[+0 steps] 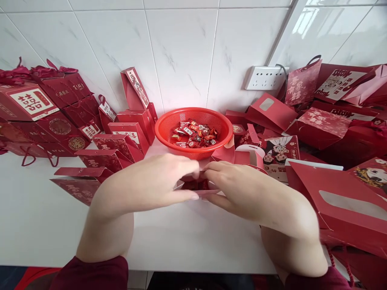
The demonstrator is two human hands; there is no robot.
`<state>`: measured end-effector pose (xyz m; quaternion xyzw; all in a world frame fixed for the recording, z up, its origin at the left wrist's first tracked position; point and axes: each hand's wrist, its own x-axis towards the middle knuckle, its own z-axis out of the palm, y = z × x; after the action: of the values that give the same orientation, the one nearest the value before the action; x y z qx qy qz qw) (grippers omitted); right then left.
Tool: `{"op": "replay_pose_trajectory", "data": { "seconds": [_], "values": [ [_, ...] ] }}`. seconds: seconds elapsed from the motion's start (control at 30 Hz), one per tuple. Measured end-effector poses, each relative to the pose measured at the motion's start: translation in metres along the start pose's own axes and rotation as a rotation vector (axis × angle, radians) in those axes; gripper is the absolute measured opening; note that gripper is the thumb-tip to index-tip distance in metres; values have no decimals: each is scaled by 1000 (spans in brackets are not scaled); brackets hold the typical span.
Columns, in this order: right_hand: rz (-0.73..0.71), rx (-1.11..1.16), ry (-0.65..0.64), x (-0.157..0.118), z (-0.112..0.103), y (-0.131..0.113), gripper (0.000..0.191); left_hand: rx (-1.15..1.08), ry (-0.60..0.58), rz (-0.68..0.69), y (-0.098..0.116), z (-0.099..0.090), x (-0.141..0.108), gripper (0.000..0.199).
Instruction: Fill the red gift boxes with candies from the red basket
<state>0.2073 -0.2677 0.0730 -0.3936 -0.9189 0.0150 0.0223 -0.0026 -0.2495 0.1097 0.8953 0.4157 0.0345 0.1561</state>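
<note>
Between my hands is a red paper gift box (197, 185), its top open toward me and dark red contents partly visible inside. My left hand (161, 179) grips its left side, thumb along the near edge and fingers over the far edge. My right hand (231, 181) holds the right side the same way. The hands cover most of the box. Just behind it stands a red plastic basket (160, 139) with several wrapped candies (193, 133) at the bottom.
Several closed red gift boxes (99, 159) stand in a row at left, beside stacked boxes with ribbons (33, 102). On the right lies a heap of red boxes (320, 125). A white power strip (264, 78) is against the tiled wall. The white table (193, 237) ends near me.
</note>
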Motion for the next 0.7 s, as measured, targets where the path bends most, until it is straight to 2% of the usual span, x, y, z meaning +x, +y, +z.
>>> {"op": "replay_pose_trajectory", "data": {
  "seconds": [0.07, 0.13, 0.23, 0.33, 0.5, 0.53, 0.63, 0.7],
  "values": [
    [35, -40, 5, 3, 3, 4, 17, -7, -6, -4, -5, -4, 3, 35],
    [75, -106, 27, 12, 6, 8, 21, 1, 4, -26, -13, -5, 8, 43],
    [126, -115, 75, 30, 11, 15, 35, 18, -14, -104, -27, -1, 21, 34],
    [148, 9, 156, 44, 13, 19, 41, 46, -39, -188, -41, 3, 34, 22],
    [157, 84, 256, 50, 13, 20, 60, 86, 0, -224, -60, 2, 44, 16],
    [150, 61, 251, 50, 13, 20, 57, 87, -6, -219, -63, 2, 45, 16],
    [131, 4, 222, 51, 10, 19, 25, 76, -20, -213, -65, 3, 45, 18],
    [107, -3, 217, 52, 9, 20, 33, 63, -27, -218, -64, 4, 45, 18]
  ]
}}
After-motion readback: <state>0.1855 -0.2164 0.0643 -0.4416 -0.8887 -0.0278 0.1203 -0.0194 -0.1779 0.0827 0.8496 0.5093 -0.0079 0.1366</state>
